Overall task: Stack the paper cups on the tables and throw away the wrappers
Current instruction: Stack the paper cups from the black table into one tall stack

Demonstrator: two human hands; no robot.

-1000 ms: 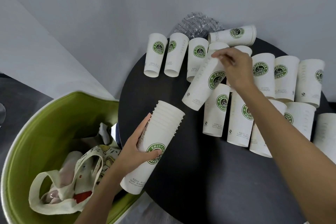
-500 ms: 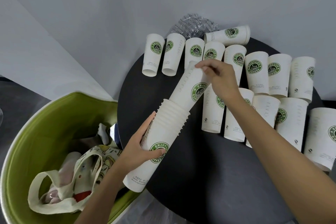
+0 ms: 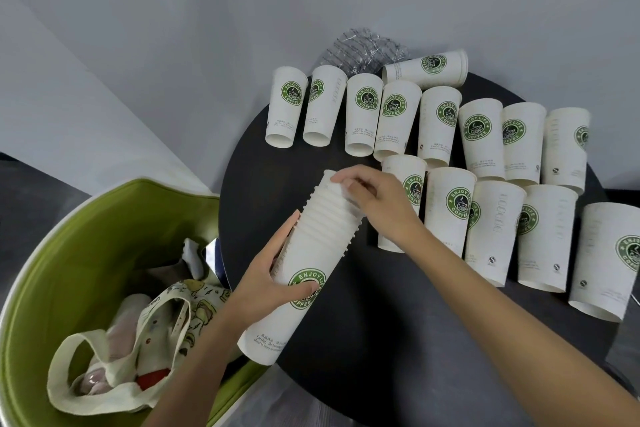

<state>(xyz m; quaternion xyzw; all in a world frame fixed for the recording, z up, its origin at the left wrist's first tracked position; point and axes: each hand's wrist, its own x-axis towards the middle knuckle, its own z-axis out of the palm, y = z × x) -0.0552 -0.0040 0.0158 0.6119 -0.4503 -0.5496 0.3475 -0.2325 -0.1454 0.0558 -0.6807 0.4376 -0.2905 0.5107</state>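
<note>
- Grip: left hand (image 3: 273, 282) wraps the stack (image 3: 311, 253) at mid-body, thumb across the logo. Right hand (image 3: 375, 203) has its fingers curled over the stack's far, open end. Both hands are clamped on it.
- The stack is held tilted at the table's near-left edge, long axis running near-left to far-right, base hanging past the rim.
- Key relation: the next loose cup (image 3: 414, 184) sits just right of the right hand, partly hidden behind it. Its axis runs near–far with the narrow end toward us, so we judge it needs turning to enter the stack's mouth.
- The right hand is nearer — the left just steadies.
- Surface: dark round table (image 3: 381, 357) with two rows of loose cups spread far and right, and one cup crosswise at the far edge.
- The clear wrapper (image 3: 363, 48) lies against the grey wall, well apart from both hands.
- Near left: a green tub (image 3: 86, 236) holding a cloth tote bag (image 3: 156, 322).
</note>
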